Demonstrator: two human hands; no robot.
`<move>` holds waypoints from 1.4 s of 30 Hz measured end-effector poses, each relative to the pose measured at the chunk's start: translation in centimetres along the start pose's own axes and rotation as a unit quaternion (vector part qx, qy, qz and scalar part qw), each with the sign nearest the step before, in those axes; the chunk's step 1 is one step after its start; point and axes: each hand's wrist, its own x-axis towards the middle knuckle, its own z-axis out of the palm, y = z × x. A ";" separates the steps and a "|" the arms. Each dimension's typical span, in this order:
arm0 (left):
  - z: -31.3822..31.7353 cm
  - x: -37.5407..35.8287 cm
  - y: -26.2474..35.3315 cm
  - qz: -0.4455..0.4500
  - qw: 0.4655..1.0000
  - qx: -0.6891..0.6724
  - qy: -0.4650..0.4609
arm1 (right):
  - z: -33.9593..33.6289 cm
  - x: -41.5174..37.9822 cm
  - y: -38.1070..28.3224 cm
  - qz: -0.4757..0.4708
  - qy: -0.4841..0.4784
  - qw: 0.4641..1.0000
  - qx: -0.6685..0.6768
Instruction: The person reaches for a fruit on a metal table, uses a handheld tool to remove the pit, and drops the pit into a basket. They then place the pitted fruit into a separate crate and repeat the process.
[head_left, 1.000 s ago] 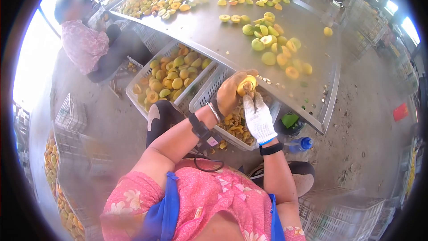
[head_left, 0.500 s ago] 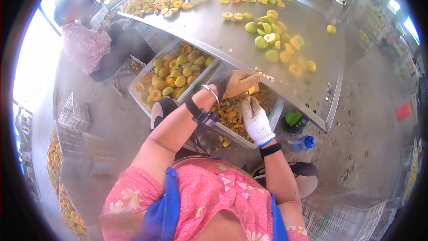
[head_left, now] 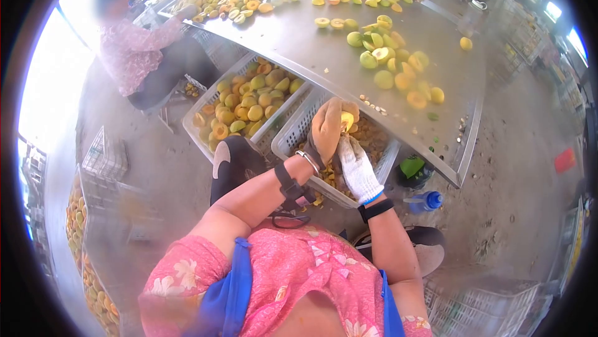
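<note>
My left hand [head_left: 329,130], in a tan glove, is closed around a yellow fruit piece [head_left: 346,120] above a white crate [head_left: 286,139] of cut pieces. Close below it is my right hand [head_left: 357,166], in a white glove, with its fingers pressed together near the fruit. What my right fingers hold is too small to make out. Both hands are beside the near edge of the metal table [head_left: 299,44]. On the table, small pits [head_left: 372,105] lie close to my hands.
A second crate [head_left: 202,136] of halved fruit stands to the left. Fruit halves [head_left: 380,47] are spread over the table. A blue-capped bottle [head_left: 426,201] stands right of my hands. A co-worker [head_left: 134,50] sits at the upper left, reaching to the table.
My left hand has turned more upright, and its forearm has shifted right. The yellow piece shows more clearly. The co-worker's arm now stretches to the fruit on the table.
</note>
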 end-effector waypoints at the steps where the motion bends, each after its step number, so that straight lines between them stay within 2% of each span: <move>1: -0.2 0.1 0.4 -0.049 0.998 -0.023 -0.025 | 0.0 -0.2 -0.1 0.022 -0.009 1.000 0.015; 3: -1.1 0.8 1.7 -0.145 0.984 -0.072 -0.072 | -0.4 -0.5 -0.3 0.056 -0.039 0.997 0.038; 6: -1.9 1.4 3.2 -0.150 0.968 -0.073 -0.190 | -0.9 -1.3 -1.5 0.118 -0.105 0.984 0.078; 8: -2.3 1.5 2.9 -0.144 0.966 0.049 -0.210 | -0.9 -0.8 0.9 0.011 -0.098 0.995 -0.017; 10: -2.6 1.3 3.3 -0.112 0.953 0.170 -0.224 | 0.4 -1.6 0.3 0.028 -0.090 0.995 0.032; 11: -3.0 1.2 3.2 -0.069 0.949 0.188 -0.245 | 1.0 -2.0 -0.6 0.088 -0.097 0.988 0.078; 13: -3.2 0.6 4.1 -0.077 0.940 0.251 -0.218 | 1.4 -2.1 -0.8 0.207 -0.124 0.952 0.188; 16: -3.8 0.0 3.2 -0.045 0.973 0.140 -0.177 | 1.9 -1.8 -0.5 0.262 -0.179 0.891 0.325; 19: -4.2 -0.1 3.0 -0.144 0.972 -0.094 -0.157 | 1.9 -1.1 0.0 0.277 -0.241 0.824 0.431; 21: -4.5 -0.4 3.1 -0.198 0.956 -0.195 -0.091 | 1.9 0.0 0.8 0.275 -0.285 0.797 0.455; 23: -4.8 -0.3 3.0 -0.223 0.940 -0.258 -0.024 | 2.2 0.5 1.0 0.276 -0.299 0.785 0.467; 26: -5.4 -0.1 4.1 -0.230 0.944 -0.229 0.052 | 2.8 0.9 1.1 0.283 -0.314 0.777 0.466; 28: -7.8 1.1 3.1 -0.149 0.948 -0.273 0.060 | 2.8 0.8 1.5 0.276 -0.322 0.785 0.451; 29: -9.0 1.9 3.4 -0.109 0.948 -0.294 0.063 | 2.8 0.7 1.7 0.291 -0.308 0.803 0.420; 30: -10.4 2.9 4.2 -0.115 0.939 -0.298 0.130 | 2.7 0.6 1.7 0.304 -0.293 0.819 0.388; 31: -12.6 3.7 4.5 -0.041 0.966 -0.235 0.102 | 2.3 0.8 1.5 0.315 -0.276 0.836 0.354; 32: -15.5 5.2 4.2 0.017 0.980 -0.157 0.117 | 2.3 0.8 1.3 0.319 -0.241 0.870 0.287; 33: -16.8 6.2 6.2 0.057 0.989 -0.016 0.139 | 2.2 0.6 1.4 0.283 -0.192 0.917 0.206; 34: -17.9 7.5 7.4 0.064 0.964 0.146 0.215 | 2.2 0.4 1.3 0.250 -0.140 0.950 0.125; 35: -19.1 8.9 7.5 0.077 0.950 0.210 0.217 | 1.9 0.2 1.3 0.216 -0.085 0.972 0.043; 36: -19.5 10.2 7.7 0.090 0.924 0.297 0.222 | 0.6 1.3 3.2 0.199 -0.069 0.977 -0.037; 37: -19.3 11.2 7.5 0.102 0.890 0.382 0.228 | -0.3 2.1 5.8 0.120 -0.059 0.972 -0.191; 38: -16.9 11.5 7.9 0.111 0.884 0.414 0.187 | -1.2 2.5 8.4 0.041 -0.049 0.938 -0.341; 39: -13.7 11.6 8.4 0.121 0.875 0.445 0.147 | -1.7 2.6 9.6 -0.038 -0.040 0.875 -0.482; 40: -11.2 12.5 8.0 0.152 0.847 0.501 0.096 | -1.1 1.5 7.1 0.070 -0.148 0.830 -0.533; 41: -9.2 13.5 7.6 0.106 0.839 0.533 0.029 | -0.9 1.2 8.5 0.051 -0.176 0.803 -0.567; 42: -8.0 15.7 5.6 0.088 0.813 0.574 -0.034 | -0.5 1.2 7.7 0.068 -0.164 0.803 -0.568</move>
